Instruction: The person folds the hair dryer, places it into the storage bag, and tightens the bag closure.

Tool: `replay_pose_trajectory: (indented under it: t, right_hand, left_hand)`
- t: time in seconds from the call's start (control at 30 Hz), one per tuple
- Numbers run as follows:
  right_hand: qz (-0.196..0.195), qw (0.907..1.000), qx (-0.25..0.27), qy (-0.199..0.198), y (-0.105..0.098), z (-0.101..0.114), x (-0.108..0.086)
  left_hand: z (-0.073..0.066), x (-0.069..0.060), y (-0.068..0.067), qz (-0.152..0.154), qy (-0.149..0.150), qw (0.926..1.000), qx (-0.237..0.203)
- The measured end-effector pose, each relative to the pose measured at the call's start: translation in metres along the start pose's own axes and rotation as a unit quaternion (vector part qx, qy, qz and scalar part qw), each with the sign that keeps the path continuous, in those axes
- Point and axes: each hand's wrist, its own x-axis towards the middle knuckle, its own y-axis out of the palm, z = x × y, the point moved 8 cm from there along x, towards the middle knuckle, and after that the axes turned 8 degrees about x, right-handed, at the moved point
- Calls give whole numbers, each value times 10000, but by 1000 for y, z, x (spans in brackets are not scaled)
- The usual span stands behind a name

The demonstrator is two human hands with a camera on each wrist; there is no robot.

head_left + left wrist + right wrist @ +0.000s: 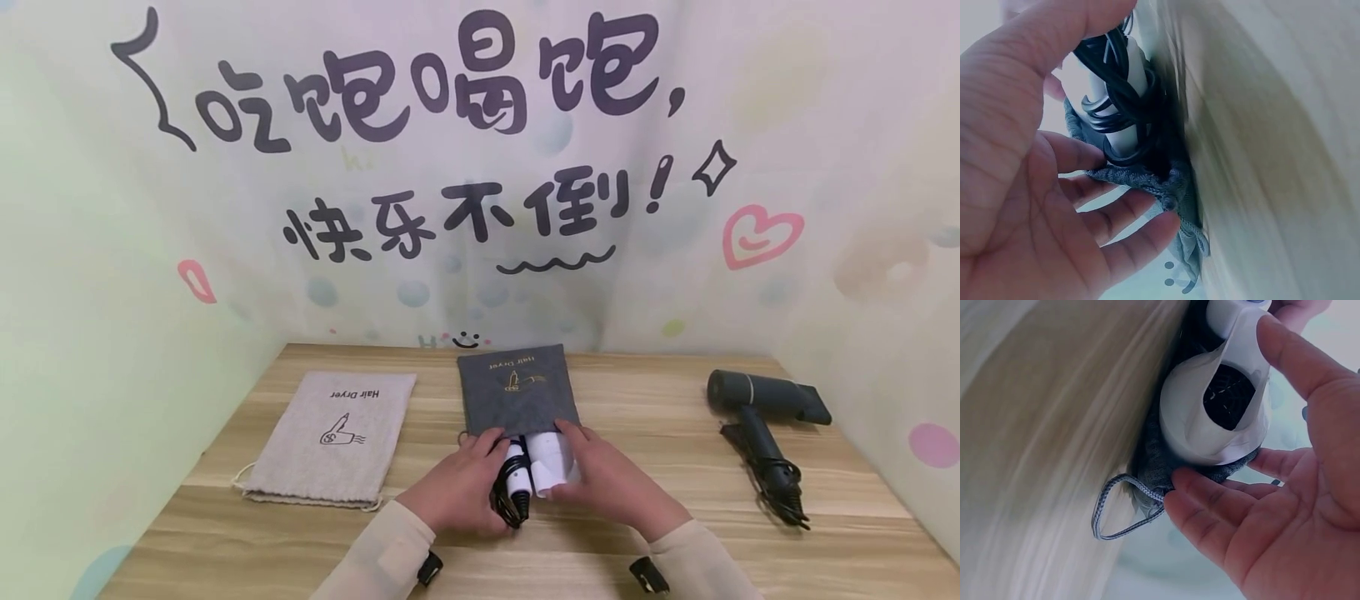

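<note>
Your left hand (467, 485) and right hand (618, 482) flanked the white dryer (550, 462), palms inward, fingers spread wide, tips touching the grey bag (519, 396) at its mouth, thumbs nearer you.

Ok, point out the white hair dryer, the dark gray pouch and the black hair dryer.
White hair dryer (551, 461): head view, on its nozzle end.
Dark gray pouch (517, 393): head view, on its printed front.
Black hair dryer (763, 394): head view, on its barrel.

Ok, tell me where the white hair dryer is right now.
In the head view, the white hair dryer is low, just right of centre, between the left hand and right hand, partly inside the dark grey pouch.
</note>
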Motion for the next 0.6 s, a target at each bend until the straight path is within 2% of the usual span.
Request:
replay_pose_trajectory:
  t: [0.2,0.4,0.6]
  right_hand:
    - [-62,9999,-82,-17,-1,1,0]
    - [-176,9998,-119,-54,-3,1,-1]
    - [-483,9987,-172,0,-4,4,1]
  left_hand:
    - [-4,0,-2,-18,32,10000,24]
    - [-7,1,-4,65,-94,9999,113]
    - [-3,3,-4,-51,-182,9998,69]
